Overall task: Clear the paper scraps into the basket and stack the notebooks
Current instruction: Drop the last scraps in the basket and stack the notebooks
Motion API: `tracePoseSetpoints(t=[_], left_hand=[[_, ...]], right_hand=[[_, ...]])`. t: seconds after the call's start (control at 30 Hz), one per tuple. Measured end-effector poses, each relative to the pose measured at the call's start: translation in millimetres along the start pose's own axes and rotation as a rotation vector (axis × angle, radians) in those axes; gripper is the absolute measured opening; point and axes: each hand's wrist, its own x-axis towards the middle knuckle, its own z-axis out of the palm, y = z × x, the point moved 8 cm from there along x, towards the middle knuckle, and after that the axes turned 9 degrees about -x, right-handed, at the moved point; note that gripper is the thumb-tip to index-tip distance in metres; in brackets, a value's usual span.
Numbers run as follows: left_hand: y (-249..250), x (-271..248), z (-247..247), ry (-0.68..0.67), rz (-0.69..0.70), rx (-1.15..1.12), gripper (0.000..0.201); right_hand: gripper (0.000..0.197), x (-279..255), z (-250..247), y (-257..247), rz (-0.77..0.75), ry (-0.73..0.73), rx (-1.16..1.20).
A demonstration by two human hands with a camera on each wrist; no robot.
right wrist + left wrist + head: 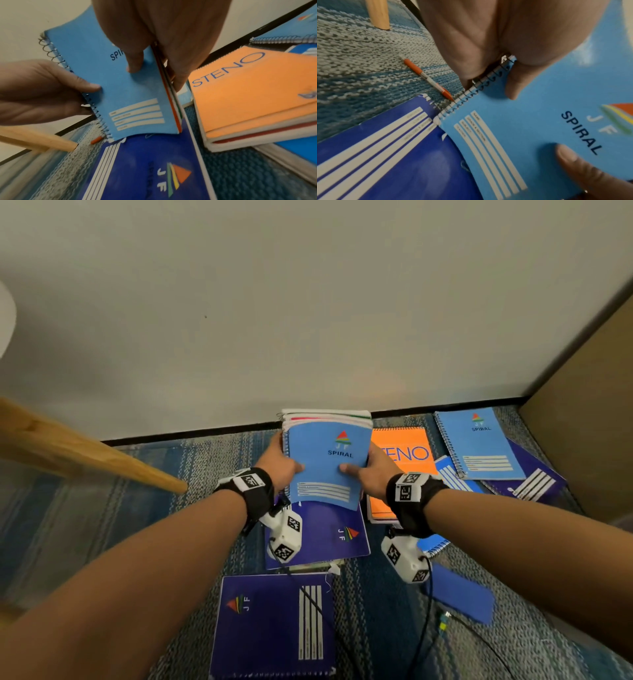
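Wire-bound notebook stack [327, 460] between hands.

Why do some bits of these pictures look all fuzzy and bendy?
Head view: the arms and wooden leg at the edges look smeared and stretched by the wide lens, while the light blue SPIRAL notebook is fairly sharp. Left wrist view: the left hand is so close that it is blurry, and the orange pen soft. Right wrist view: the carpet streaks, and the STENO pad looks bent.
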Motion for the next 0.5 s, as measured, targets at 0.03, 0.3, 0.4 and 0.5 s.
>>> tracePoseSetpoints(t=[0.03, 0.3, 0.4, 0.5], left_hand=[[2.4, 3.9, 2.1, -0.024, 0.01, 0.002, 0.064], [-18.0, 7.1, 9.3, -0.206, -0.076, 0.473, 0.055], [-48.1, 0.0, 8.8, -0.319, -0.051, 1.103, 0.059], [-60.8, -3.5, 13.2, -0.309, 0.042, 1.306, 0.06]], right_hand=[[0.041, 1.1, -5.0, -1.4, -0.002, 0.001, 0.038], [0.03, -12.3, -38.1, 19.5, 0.128, -0.003, 0.127], [0.032, -23.2, -39.7, 37.6, 0.165, -0.021, 0.133], [0.034, -31.0, -39.1, 52.7, 0.231, -0.006, 0.211]])
